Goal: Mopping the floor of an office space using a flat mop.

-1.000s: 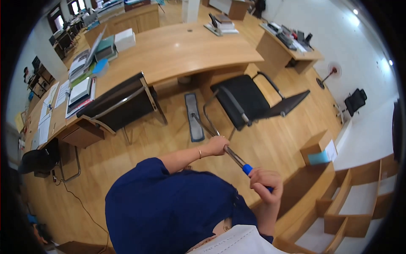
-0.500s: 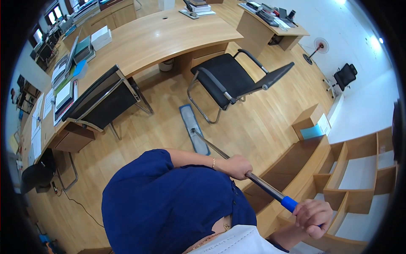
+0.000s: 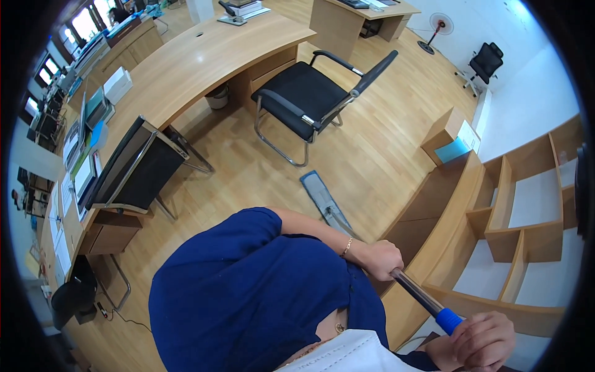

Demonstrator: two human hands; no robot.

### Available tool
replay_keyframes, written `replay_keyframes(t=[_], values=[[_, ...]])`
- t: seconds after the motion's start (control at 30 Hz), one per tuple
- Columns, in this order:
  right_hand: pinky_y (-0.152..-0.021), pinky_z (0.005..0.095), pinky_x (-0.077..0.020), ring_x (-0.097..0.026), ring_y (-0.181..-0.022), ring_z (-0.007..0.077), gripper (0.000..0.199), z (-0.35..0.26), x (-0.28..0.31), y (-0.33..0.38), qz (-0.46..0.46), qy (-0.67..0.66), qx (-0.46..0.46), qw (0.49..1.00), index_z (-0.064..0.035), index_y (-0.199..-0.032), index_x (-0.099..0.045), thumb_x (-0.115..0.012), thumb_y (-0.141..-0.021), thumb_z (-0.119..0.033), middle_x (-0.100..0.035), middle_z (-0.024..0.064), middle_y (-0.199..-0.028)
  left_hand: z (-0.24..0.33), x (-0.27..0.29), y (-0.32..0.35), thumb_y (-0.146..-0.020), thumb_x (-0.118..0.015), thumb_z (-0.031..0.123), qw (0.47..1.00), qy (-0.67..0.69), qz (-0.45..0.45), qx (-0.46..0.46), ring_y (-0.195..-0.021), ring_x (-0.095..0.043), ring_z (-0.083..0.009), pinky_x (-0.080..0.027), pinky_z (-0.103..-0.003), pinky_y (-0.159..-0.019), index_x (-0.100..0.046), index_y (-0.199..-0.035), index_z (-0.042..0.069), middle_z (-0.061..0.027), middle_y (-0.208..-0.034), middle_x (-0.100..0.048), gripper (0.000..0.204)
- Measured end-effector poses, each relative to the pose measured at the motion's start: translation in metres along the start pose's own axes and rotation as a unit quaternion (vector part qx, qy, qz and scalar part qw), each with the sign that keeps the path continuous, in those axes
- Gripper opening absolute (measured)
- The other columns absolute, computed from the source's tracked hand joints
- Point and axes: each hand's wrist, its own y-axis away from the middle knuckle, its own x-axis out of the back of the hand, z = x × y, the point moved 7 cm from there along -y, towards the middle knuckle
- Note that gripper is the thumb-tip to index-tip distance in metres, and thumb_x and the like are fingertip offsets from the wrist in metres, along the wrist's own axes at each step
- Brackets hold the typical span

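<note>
Since the earlier frames the mop head has been drawn back across the wooden floor, away from the black chair and nearer the person. Its flat pad lies on the floor just beside the low wooden shelf unit, well apart from the chair legs. The left hand is wrapped tight round the metal mop handle partway down, and the right hand is closed over the blue grip at its top end. Ahead stand the black chair and, behind it, the long curved counter; a second dark chair is tucked at the counter's left. A small cardboard box rests by the shelf's far end.
</note>
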Motion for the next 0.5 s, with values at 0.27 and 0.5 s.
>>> replay_keyframes(t=[0.27,0.5], values=[[-0.057,0.0401,-0.0504,-0.057,-0.053,0.0273,0.028,0.014,0.004,0.058,0.013,-0.015,0.061,0.998,-0.0011,-0.058,-0.050,-0.057,-0.082,-0.014,-0.056,0.0146,-0.065,-0.016,-0.016,-0.018,-0.073,-0.063,0.023,0.998,-0.059,-0.008,0.009,-0.068,-0.062,-0.0351,-0.048,-0.046,-0.060,-0.061,-0.066,0.007,-0.0142,-0.065,-0.060,0.018],[-0.059,0.0314,-0.0525,-0.056,-0.048,0.0184,0.028,0.075,0.038,0.107,-0.017,-0.075,0.131,0.988,-0.0041,-0.059,-0.056,-0.071,-0.079,-0.016,-0.057,0.0077,-0.055,-0.074,-0.016,-0.036,-0.071,-0.062,0.024,0.981,-0.119,0.040,0.146,-0.067,-0.063,-0.0331,-0.049,-0.045,-0.059,-0.063,-0.065,0.011,-0.0116,-0.066,-0.062,0.014]])
